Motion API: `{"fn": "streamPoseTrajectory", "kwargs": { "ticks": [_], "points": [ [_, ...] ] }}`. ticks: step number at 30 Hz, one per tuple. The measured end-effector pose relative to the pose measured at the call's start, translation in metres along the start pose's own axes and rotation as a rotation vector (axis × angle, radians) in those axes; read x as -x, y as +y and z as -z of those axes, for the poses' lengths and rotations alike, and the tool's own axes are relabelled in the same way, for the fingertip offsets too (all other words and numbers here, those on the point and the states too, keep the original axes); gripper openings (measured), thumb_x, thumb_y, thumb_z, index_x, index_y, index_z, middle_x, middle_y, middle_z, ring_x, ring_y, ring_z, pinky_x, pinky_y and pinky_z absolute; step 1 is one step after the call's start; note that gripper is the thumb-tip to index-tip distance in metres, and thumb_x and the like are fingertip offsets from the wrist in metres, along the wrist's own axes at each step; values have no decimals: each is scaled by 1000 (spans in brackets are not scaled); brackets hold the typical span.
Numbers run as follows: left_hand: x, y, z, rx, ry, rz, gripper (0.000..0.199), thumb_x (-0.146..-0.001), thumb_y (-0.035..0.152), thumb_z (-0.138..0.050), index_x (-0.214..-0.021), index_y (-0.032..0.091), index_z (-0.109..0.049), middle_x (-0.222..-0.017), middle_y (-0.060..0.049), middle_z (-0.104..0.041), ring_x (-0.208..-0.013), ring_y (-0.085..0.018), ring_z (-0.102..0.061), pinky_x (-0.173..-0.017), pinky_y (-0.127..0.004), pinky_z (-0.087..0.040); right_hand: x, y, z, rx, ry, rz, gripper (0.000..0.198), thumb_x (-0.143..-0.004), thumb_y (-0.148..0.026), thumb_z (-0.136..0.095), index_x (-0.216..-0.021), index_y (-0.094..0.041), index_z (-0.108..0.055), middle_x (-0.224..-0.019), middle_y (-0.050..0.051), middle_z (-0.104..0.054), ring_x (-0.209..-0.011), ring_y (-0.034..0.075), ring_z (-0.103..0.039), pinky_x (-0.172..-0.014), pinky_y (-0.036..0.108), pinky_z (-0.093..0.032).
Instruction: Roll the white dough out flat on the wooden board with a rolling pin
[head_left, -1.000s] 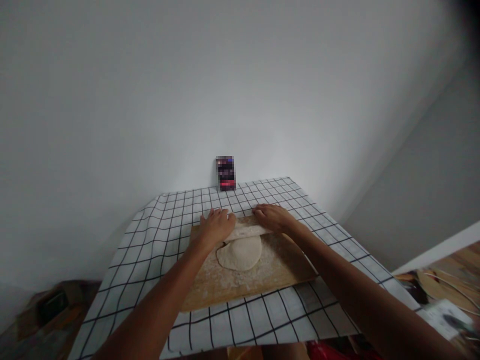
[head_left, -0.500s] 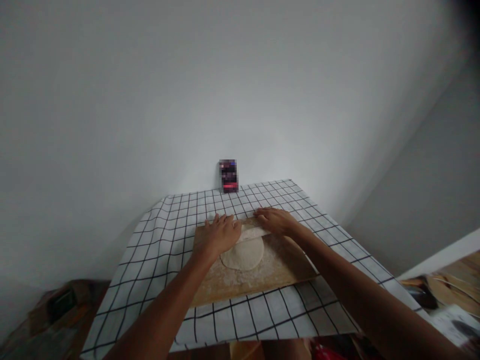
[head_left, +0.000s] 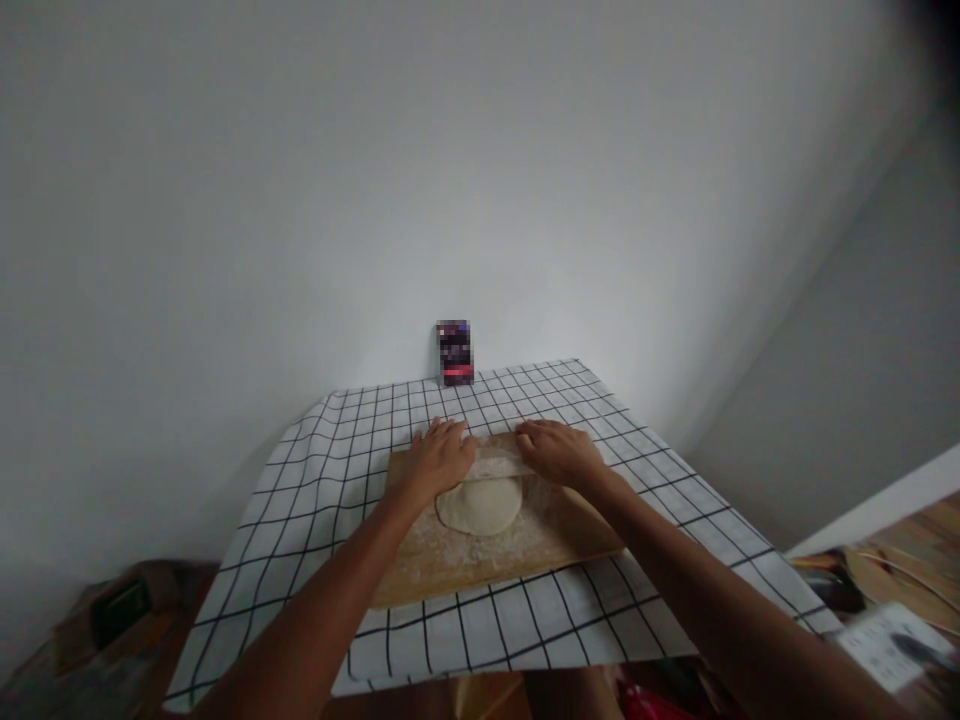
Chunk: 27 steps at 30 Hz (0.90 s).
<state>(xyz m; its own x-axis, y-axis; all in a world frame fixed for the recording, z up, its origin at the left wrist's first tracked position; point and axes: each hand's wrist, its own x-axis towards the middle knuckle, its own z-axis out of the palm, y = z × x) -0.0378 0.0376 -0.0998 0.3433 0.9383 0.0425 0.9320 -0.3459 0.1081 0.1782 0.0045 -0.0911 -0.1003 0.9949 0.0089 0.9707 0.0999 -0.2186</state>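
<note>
Plain grey-white wall (head_left: 225,200) behind; desk (head_left: 420,645) under a white cloth with thin black grid lines. On it, a tan, flour-smeared rectangular wooden board (head_left: 480,572), near edge slightly skewed. Flat, pale cream, roughly round sheet of dough (head_left: 480,508) lies mid-board, between the forearms. Pale, floury cylindrical rolling pin (head_left: 495,463), probably wood, lies crosswise at the dough's far edge; can't tell if it bears on the dough or just meets it.

Left grip (head_left: 442,455) is palm-down over the pin's left part, fingers pointing forward; right grip (head_left: 559,452) covers the right part, fingers bent. Can't tell whether either closes around the pin; undersides and pin ends hidden.

Handling, by judgement: pin stiff, fairly light, likely to roll freely and feel a bit slick from flour; best taken near both ends, evenly loaded. Dough looks soft, limp, stretchy, easily torn or dented by fingertips; flour should limit sticking. To lift, slide flat fingers under the near rim, support broadly, no pinching. Pixelated dark upright rectangle (head_left: 455,353) stands at the wall; identity unclear.
</note>
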Motion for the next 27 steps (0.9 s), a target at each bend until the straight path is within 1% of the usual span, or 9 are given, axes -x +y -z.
{"fn": "streamPoseTrajectory", "kwargs": {
  "ticks": [4,9,11,15,17,20,23,25,27],
  "points": [
    [-10,-3,-2,2,-12,-55,45,-108,31,-39,-147,24,-60,-164,-7,-55,-159,-31,-39,-127,-53,-35,8,0,-7,12,66,-2,47,-108,-35,-32,-132,-24,-71,-142,12,-71,-129,29,-66,-100,42,-53],
    [-12,-1,-4,-7,14,-16,47,-110,35,-35,-147,20,-59,-161,-12,-57,-157,-37,-41,-124,-62,-36,-1,8,-15,3,91,57,45,-109,-31,-33,-135,-23,-69,-148,11,-67,-138,25,-60,-111,39,-47],
    [-10,0,-4,-13,26,-9,44,-109,34,-36,-144,22,-61,-159,-12,-59,-156,-37,-42,-124,-63,-36,-5,9,-14,3,79,63,46,-109,-32,-32,-134,-23,-70,-148,10,-68,-139,25,-59,-113,39,-46],
    [-7,-3,-4,-3,17,-26,39,-107,29,-40,-137,25,-65,-153,-10,-64,-150,-30,-50,-122,-54,-42,-7,4,-5,51,71,58,45,-109,-35,-32,-129,-24,-71,-143,11,-71,-133,29,-64,-106,43,-50],
    [-7,-4,-5,7,9,-26,39,-106,28,-41,-137,25,-65,-153,-9,-64,-150,-29,-51,-122,-51,-43,-5,0,0,63,32,46,44,-108,-36,-33,-126,-24,-72,-137,12,-74,-128,31,-67,-101,45,-53],
    [-7,-5,-7,23,2,-4,44,-107,28,-37,-144,25,-62,-161,-9,-58,-155,-31,-45,-124,-57,-39,0,-3,3,49,-7,14,44,-108,-35,-32,-125,-25,-71,-135,12,-74,-126,31,-68,-97,46,-54],
    [-6,-5,-10,40,-9,34,50,-109,33,-32,-153,24,-55,-167,-9,-51,-159,-34,-39,-126,-63,-33,6,-3,0,54,6,5,45,-108,-34,-31,-129,-24,-70,-140,13,-71,-130,30,-65,-100,45,-53],
    [-3,-5,-10,51,-27,47,53,-110,37,-32,-157,24,-52,-168,-9,-49,-160,-34,-38,-127,-62,-32,12,-4,-1,76,13,16,44,-108,-34,-32,-127,-22,-70,-138,15,-71,-131,30,-64,-100,44,-53],
    [1,-3,-10,53,-43,46,54,-110,39,-32,-159,24,-51,-169,-7,-47,-161,-32,-34,-129,-60,-30,19,-7,-2,98,31,22,44,-108,-33,-32,-122,-20,-71,-134,16,-72,-128,30,-65,-96,43,-54]
  ]
}}
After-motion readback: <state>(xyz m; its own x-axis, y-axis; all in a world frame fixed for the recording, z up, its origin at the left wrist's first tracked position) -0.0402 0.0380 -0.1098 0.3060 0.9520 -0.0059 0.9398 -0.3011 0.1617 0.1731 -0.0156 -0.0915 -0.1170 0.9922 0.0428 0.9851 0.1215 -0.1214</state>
